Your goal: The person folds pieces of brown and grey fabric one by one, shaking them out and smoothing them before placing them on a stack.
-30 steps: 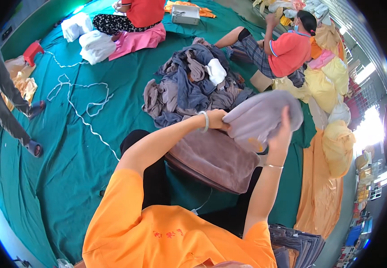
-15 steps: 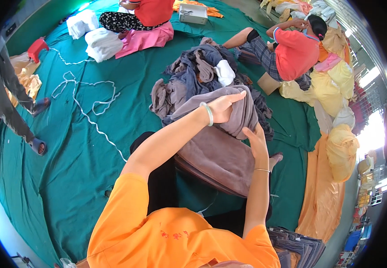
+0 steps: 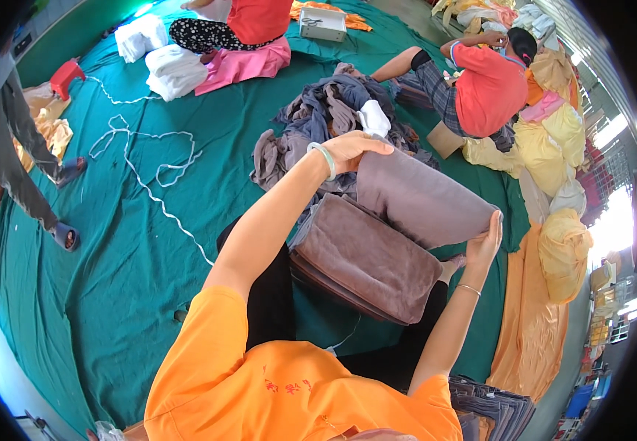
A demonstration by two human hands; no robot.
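Note:
A grey-brown towel [image 3: 425, 197] is stretched between my hands as a flat, folded oblong. My left hand [image 3: 357, 151] grips its upper left end, and my right hand [image 3: 488, 237] pinches its right end, lower down. Just below, in front of my body, lies a stack of folded brown towels [image 3: 366, 257] with several layers showing at its near edge. The held towel hangs tilted over the far side of that stack. Behind it is a loose heap of grey and brown cloths [image 3: 287, 154], with a white cloth [image 3: 373, 119] on its right side.
Green sheeting [image 3: 98, 294] covers the floor, with a white cord [image 3: 158, 198] lying on it at left. One person in a red shirt [image 3: 489, 92] sits far right, another far left. Someone stands at the left edge. More folded towels [image 3: 491, 408] lie at lower right.
The towel, bunched and draped a moment ago, is now pulled out flat. My right hand has moved right and my left slightly left, uncovering the stack's top.

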